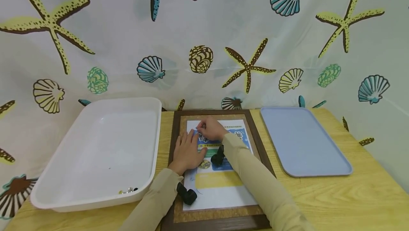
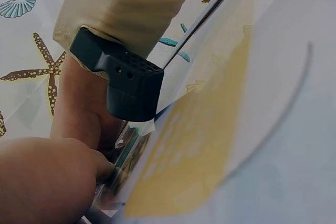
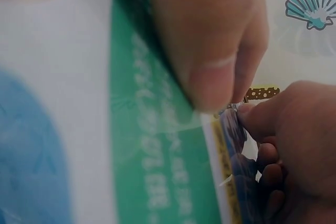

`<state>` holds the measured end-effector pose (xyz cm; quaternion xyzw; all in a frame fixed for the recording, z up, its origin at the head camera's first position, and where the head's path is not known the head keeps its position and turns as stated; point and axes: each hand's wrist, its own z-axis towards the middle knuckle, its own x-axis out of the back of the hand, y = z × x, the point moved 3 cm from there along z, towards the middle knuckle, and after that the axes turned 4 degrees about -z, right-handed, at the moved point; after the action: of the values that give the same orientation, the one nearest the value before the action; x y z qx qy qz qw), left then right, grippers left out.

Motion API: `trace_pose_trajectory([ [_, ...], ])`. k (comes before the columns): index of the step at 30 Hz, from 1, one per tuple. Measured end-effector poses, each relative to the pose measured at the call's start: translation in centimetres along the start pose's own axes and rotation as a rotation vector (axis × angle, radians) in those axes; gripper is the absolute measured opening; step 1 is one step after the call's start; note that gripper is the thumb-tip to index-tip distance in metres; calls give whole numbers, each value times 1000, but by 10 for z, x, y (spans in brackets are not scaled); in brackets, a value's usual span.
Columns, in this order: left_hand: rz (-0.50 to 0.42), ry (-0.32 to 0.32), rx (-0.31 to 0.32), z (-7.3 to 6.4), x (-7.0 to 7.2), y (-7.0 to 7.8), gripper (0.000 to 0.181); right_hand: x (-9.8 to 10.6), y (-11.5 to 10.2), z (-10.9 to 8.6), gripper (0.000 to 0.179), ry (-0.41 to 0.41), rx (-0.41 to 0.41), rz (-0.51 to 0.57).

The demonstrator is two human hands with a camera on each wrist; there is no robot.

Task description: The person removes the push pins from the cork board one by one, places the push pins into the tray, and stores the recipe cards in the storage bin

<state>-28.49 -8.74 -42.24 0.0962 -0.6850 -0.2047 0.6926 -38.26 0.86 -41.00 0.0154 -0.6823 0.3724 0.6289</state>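
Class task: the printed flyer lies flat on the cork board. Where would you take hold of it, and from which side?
Probably the flyer by its near bottom edge, from the front: that end lies bare, while the left hand presses the middle and the right hand pinches something small near the top.

A pale curtain [image 1: 204, 39] is hung behind the table [image 1: 351, 195] and is printed with starfish and shells in teal, brown and yellow. The curtain is seen to wrap round on the right side as well. The table is made of light wood with a visible grain, and its right edge is shown running diagonally toward the near corner. The scene is lit evenly and softly, with only faint shadows cast on the wood. No floor or window can be made out.
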Motion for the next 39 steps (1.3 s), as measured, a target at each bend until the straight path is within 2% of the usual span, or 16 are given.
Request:
trace_pose_trajectory([
  [11,2,10,-7,1,2,2,67,1,1,1,14,-7,-22,18],
  [20,13,-5,-6,2,2,1,67,-2,9,-1,16,-8,32,84],
  [25,-3,-1,-8,2,1,2,66,0,14,-4,16,-11,13,112],
  [34,-13,-15,5,0,-2,4,66,17,24,-26,11,3,-47,136],
  [39,-2,-11,18,-1,0,2,67,30,40,-42,9,-12,-87,145],
])
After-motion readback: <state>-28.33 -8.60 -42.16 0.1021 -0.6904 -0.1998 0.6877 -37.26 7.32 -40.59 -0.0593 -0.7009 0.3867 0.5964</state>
